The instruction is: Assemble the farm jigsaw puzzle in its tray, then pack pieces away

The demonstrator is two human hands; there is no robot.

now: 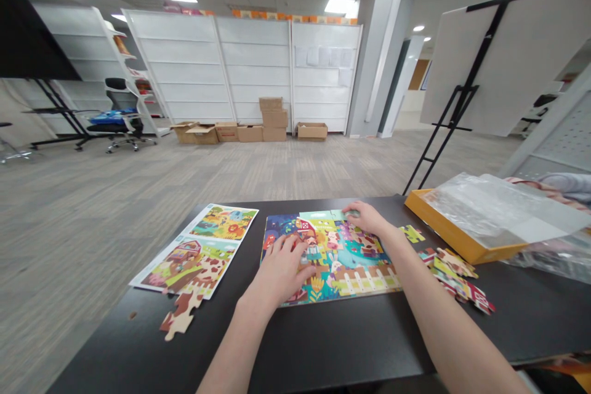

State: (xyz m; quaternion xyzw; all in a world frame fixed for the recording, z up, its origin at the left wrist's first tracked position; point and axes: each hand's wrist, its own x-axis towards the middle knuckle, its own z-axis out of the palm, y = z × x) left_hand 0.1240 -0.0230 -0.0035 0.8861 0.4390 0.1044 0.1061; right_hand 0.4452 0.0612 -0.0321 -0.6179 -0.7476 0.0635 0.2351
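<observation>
A colourful farm-scene puzzle board [364, 280] lies on the black table. My left hand [281, 265] rests over its left part, fingers spread and holding nothing. At the board's top edge is my right hand [367, 218], its fingertips bent down onto a pale blue puzzle piece [338, 215]; whether they grip it or only press it is hard to tell. Left of the board lies a printed picture sheet [198, 252] with two scenes. Brown and cream pieces [181, 317] sit just below the sheet. More loose pieces [457, 277] are heaped to the right of my right forearm.
At the table's right stands a yellow box [484, 252] with clear plastic wrap [489, 203] on top. Behind it is a board on a black stand [462, 98]. Cardboard boxes [272, 120] line the white shelving across the floor; an office chair [120, 114] stands at the left.
</observation>
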